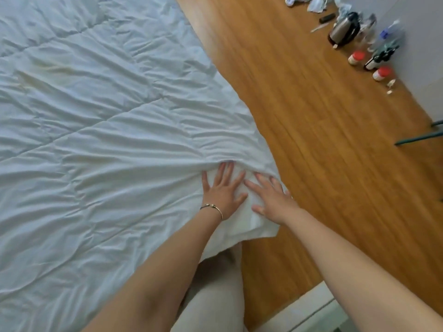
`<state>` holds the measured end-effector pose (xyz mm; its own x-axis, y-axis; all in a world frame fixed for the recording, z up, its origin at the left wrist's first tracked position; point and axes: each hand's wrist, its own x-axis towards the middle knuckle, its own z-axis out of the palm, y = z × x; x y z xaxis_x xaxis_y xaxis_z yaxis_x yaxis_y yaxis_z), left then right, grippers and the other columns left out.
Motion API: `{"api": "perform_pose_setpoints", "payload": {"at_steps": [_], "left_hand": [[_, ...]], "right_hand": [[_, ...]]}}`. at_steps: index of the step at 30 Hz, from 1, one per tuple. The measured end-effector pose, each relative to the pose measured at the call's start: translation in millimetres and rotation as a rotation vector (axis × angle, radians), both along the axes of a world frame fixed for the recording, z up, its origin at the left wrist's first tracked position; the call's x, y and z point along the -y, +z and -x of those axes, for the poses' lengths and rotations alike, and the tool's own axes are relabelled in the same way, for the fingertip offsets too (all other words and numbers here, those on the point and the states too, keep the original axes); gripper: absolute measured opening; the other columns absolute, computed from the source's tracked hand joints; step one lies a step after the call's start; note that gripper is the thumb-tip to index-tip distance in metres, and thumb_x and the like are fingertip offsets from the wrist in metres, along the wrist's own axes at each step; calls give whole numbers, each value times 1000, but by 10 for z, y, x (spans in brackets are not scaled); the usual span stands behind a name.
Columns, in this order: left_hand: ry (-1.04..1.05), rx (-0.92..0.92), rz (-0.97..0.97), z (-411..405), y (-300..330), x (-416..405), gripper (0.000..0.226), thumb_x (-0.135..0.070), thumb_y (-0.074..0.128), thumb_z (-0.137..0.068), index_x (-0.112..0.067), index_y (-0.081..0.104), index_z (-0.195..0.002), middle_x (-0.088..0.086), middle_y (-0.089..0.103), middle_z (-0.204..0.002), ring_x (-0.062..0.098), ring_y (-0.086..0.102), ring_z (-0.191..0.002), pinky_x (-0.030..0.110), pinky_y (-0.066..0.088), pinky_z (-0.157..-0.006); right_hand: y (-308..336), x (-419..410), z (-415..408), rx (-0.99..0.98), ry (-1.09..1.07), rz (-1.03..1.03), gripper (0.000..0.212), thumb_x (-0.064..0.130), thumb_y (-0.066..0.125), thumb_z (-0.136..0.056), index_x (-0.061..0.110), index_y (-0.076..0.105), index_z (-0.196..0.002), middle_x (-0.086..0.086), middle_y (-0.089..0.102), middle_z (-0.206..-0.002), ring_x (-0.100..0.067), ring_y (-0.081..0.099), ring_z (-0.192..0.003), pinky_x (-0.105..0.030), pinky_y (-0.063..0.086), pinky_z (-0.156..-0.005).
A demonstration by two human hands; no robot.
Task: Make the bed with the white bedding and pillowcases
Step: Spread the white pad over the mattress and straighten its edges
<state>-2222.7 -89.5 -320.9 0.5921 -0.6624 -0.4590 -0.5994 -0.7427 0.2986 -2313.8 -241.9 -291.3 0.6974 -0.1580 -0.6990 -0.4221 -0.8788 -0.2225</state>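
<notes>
The white bedding [96,116] is spread, wrinkled, over the bed and fills the left of the view, its near corner reaching the wooden floor [311,140] side. Both hands are laid flat on that corner, just beside each other, with fingers straight and spread. The left hand [221,190], with a thin bracelet [212,208] worn at the wrist, is pressed on the cloth, and the right hand [271,200] is pressed next to it near the edge. Along the far wall, a dark kettle [344,28], bottles [383,41] and two red-capped jars [369,65] are seen standing on the floor.
</notes>
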Motion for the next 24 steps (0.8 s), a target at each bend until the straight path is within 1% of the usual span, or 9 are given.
{"api": "perform_pose_setpoints", "payload": {"at_steps": [5,9,11,14,16,17,20,22,24], "left_hand": [[442,56,-10,-507,-43,780,59,-57,23,-97,-53,-12,-145,-1,-33,-155,24,-32,-141,62,-13,-108],[649,-24,-43,-513,42,1092,59,-51,28,-97,-54,-3,-147,-5,-28,-157,23,-30,-142,65,-10,-108],[671,-62,-46,-499,73,1146,61,-53,31,-96,-54,-2,-147,-8,-26,-157,21,-28,-143,64,-10,-109],[681,-108,-83,-514,81,1176,68,-59,34,-93,-54,-8,-146,-10,-29,-156,21,-30,-142,63,-12,-109],[714,-148,-127,-544,81,1275,75,-64,39,-88,-53,-8,-146,-8,-31,-155,24,-29,-142,63,-9,-110],[750,-163,-136,-556,102,1343,80,-67,43,-85,-53,-7,-146,-7,-31,-155,25,-29,-143,63,-6,-110],[924,-196,-124,-569,184,1615,97,-75,50,-75,-49,-10,-147,-4,-33,-154,26,-30,-142,62,-4,-111],[1049,-164,-162,-579,199,1859,110,-80,51,-70,-45,-20,-145,-1,-35,-153,28,-31,-141,64,-1,-111],[1177,-117,-222,-601,195,2091,117,-79,55,-68,-41,-26,-144,2,-36,-152,32,-29,-141,66,6,-110]], "right_hand": [[-114,479,-306,61,-96,-151,88,44,60,-92,44,-4,-152,15,-22,-159,-18,-10,-149,-55,13,-118],[-190,734,-747,212,-528,-469,79,27,61,-95,16,10,-155,-5,14,-161,-20,15,-148,-27,15,-117],[-185,913,-1065,160,-704,-540,81,27,63,-93,14,11,-155,-6,20,-160,-21,23,-146,-31,21,-117],[-154,1165,-1516,-3,-775,-726,99,28,72,-87,22,1,-156,-2,12,-162,-24,25,-145,-41,31,-115],[-94,1285,-1744,-57,-719,-763,104,18,74,-85,22,-2,-156,-1,13,-162,-25,36,-140,-38,43,-105],[-64,1344,-1849,-81,-665,-753,104,15,74,-85,22,-1,-156,-2,23,-159,-24,46,-132,-34,47,-96],[30,1439,-2085,-201,-495,-777,95,15,71,-88,17,5,-156,-4,57,-128,-13,61,-91,-23,48,-75],[104,1466,-2191,-281,-294,-805,80,13,68,-90,14,20,-154,-7,61,-125,-9,58,-91,-17,44,-73],[102,1502,-2315,-313,-59,-764,64,11,64,-91,20,38,-148,-6,54,-128,-12,52,-110,-18,43,-89]]}}
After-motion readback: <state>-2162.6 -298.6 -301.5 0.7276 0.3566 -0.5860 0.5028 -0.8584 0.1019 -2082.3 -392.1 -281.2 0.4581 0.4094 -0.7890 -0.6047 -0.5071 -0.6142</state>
